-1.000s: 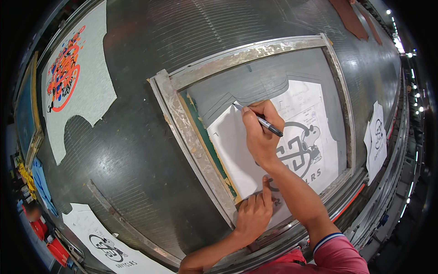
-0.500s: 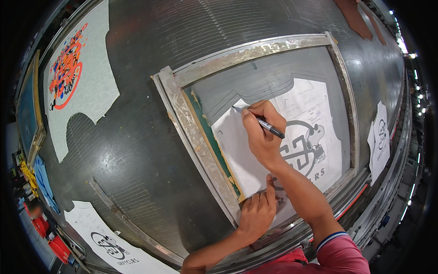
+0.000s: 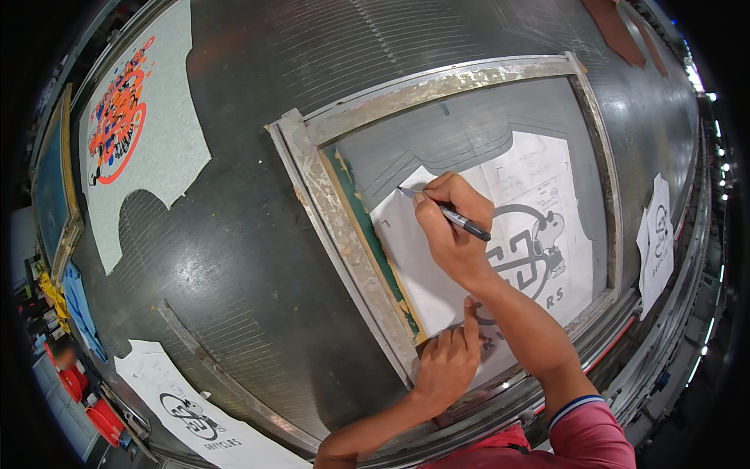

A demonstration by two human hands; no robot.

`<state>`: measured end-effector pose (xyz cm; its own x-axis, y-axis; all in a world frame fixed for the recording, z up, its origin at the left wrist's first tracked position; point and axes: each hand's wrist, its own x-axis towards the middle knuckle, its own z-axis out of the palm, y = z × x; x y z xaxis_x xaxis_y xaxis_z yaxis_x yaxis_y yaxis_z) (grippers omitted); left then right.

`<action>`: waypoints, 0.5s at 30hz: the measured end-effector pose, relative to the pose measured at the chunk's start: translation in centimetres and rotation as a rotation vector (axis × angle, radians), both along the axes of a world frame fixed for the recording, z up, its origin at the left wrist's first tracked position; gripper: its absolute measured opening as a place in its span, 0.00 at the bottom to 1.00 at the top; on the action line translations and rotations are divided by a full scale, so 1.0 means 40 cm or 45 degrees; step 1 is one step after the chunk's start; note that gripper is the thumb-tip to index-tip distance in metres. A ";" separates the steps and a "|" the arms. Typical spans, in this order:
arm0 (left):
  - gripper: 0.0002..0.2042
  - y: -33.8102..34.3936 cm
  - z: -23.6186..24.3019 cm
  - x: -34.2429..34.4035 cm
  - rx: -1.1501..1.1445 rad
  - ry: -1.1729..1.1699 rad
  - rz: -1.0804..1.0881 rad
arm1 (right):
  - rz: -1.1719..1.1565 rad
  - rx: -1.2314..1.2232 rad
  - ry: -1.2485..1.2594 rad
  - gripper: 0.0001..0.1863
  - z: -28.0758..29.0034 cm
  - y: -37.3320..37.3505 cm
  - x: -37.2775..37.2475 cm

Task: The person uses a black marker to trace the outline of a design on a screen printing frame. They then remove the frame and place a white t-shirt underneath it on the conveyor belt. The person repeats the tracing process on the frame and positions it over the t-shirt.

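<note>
My right hand [image 3: 457, 230] grips a black-and-grey marker pen [image 3: 462, 222], its tip on the sloping upper left edge of a white paper pattern [image 3: 406, 242]. This sheet carries a grey printed emblem with a cartoon figure and lies inside a worn metal screen frame [image 3: 367, 313]. Whether the sheet is over or under the mesh, I cannot tell. My left hand [image 3: 447, 361] rests at the frame's near side, index finger stretched onto the sheet and the other fingers loosely bent, holding nothing. My right forearm hides part of the print.
On the dark table [image 3: 234, 258], a pale grey fabric piece [image 3: 168, 133] with an orange print lies far left. Similar printed white pieces lie near left [image 3: 180, 414] and at the right [image 3: 658, 242]. A metal strip [image 3: 211, 363] lies near left; brown pieces [image 3: 613, 31] are far right.
The pen tip has slid a little down and left along the paper's sloping edge. My left hand stays in place on the sheet; the whole view has shifted slightly.
</note>
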<state>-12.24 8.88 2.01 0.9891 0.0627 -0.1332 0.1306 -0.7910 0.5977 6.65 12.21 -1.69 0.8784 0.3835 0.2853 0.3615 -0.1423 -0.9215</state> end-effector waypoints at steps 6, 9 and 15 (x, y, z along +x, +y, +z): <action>0.35 -0.004 -0.008 -0.003 0.009 -0.042 0.020 | 0.074 0.012 -0.029 0.07 0.001 0.000 0.001; 0.35 0.000 0.001 0.001 0.032 -0.025 0.015 | 0.098 0.011 -0.035 0.07 0.001 0.000 0.000; 0.34 -0.006 -0.003 0.000 0.020 -0.073 0.045 | 0.151 -0.003 -0.084 0.08 0.007 0.002 0.002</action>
